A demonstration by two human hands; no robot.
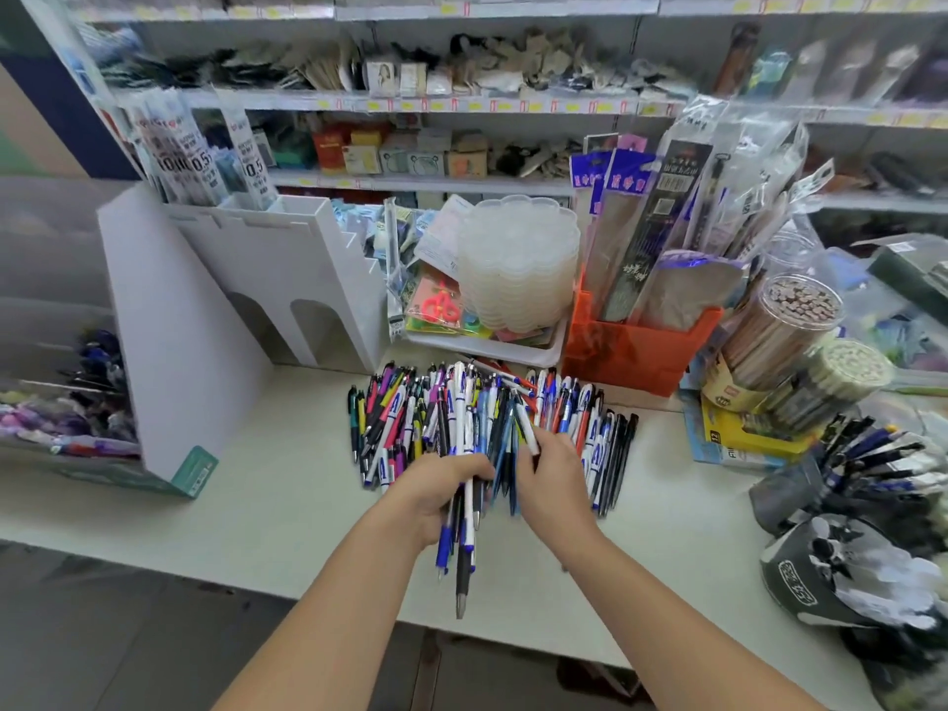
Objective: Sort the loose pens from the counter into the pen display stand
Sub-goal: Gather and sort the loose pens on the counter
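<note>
A wide pile of loose pens (436, 407), many colours, lies on the pale counter (287, 495) at the middle. My left hand (436, 492) is closed around a bunch of pens (464, 546) whose tips point toward me past the counter's front edge. My right hand (551, 479) pinches a single white pen (526, 425) just above the pile's near side, close to the bunch. The white stepped pen display stand (225, 310) stands at the left, with packaged refills in its top slots and pens (77, 402) in its lower tiers at the far left.
Behind the pile are a stack of clear plastic trays (518, 259), an orange box (636, 346) of packaged brushes and a white tray (487, 346) of small items. Pencil tubs (790, 336) and dark pen holders (862, 510) crowd the right. Shelves of stock fill the background.
</note>
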